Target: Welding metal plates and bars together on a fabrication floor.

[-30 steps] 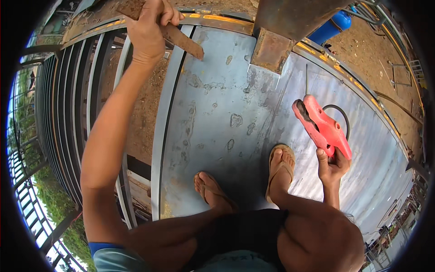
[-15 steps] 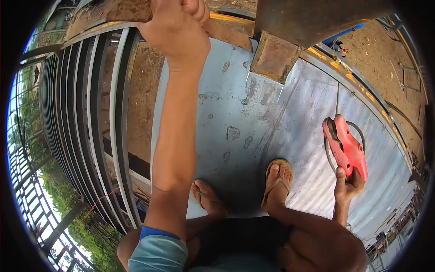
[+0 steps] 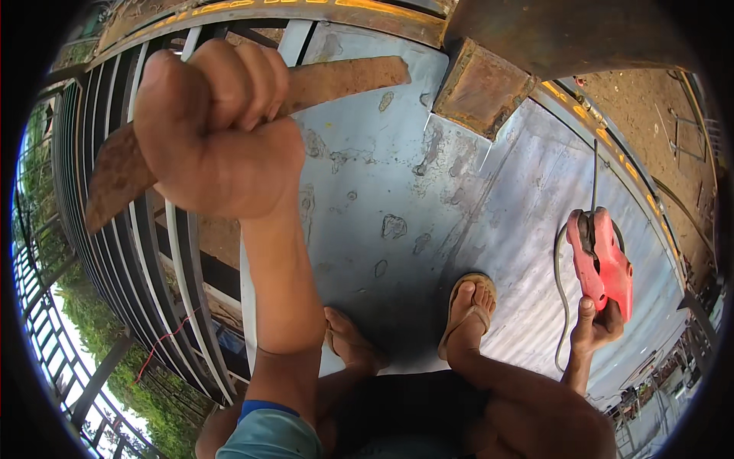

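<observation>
My left hand (image 3: 222, 145) is a fist wrapped round a flat, rusty metal strip (image 3: 352, 80), raised over the left side of the sheet. Both ends of the strip stick out past my fingers, the near one slanting down to the left. At the right, my right hand (image 3: 599, 325) grips a red welding electrode holder (image 3: 612, 264) by its lower end. A thin welding rod (image 3: 595, 172) stands up from the holder's jaws, and a dark cable (image 3: 560, 283) loops beside it. Below both hands lies a grey metal sheet (image 3: 359, 229) with stains and scorch marks.
My sandalled feet (image 3: 468, 310) stand on the sheet. Dark parallel metal bars (image 3: 180, 252) with gaps run along the left. A rusty square tube end (image 3: 485, 88) juts in at the top, joined to a large brown beam (image 3: 566, 38). A yellow-marked rail (image 3: 612, 145) borders the far right.
My left hand has come down and left, nearer to me, bringing the rusty strip fully into view. The electrode holder has shifted slightly right and down in my right hand.
</observation>
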`<state>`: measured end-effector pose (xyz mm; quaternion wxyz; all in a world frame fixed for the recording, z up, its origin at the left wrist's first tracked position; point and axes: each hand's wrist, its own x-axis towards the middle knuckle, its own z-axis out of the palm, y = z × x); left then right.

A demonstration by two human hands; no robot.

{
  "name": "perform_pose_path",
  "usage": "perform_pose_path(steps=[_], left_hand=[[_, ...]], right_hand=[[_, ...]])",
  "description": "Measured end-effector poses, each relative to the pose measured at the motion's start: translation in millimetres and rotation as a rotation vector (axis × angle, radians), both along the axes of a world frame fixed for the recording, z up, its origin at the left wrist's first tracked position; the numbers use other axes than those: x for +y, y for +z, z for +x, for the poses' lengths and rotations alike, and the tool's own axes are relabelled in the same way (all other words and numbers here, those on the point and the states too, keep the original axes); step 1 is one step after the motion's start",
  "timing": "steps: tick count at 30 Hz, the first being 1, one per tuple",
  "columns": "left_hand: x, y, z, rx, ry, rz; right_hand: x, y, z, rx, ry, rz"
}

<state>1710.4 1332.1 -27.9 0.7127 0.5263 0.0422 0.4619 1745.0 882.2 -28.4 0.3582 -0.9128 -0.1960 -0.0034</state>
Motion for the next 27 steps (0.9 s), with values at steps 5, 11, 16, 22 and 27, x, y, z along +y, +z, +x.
perform_pose_path(steps=[5, 11, 16, 22, 27], left_hand=[[13.6, 13.6, -84.7, 0.017, 0.059, -0.1], [45.5, -19.9, -137.8, 0.066, 0.222, -0.324], [73.5, -71.3, -185.5, 0.016, 0.285, -0.646], [45.4, -103.1, -189.8, 0.129, 0.455, -0.779], [10.7, -123.7, -185.8, 0.293, 0.444, -0.847]], right_hand=[[17.8, -14.3, -0.4, 0.052, 0.326, 0.053], [62.3, -28.5, -2.1, -0.065, 0.515, -0.079], [101.8, -34.8, -0.7, -0.141, 0.662, -0.075], [123.8, -47.9, 8.6, -0.101, 0.576, -0.114], [168.2, -70.1, 35.3, -0.106, 0.503, -0.179]])
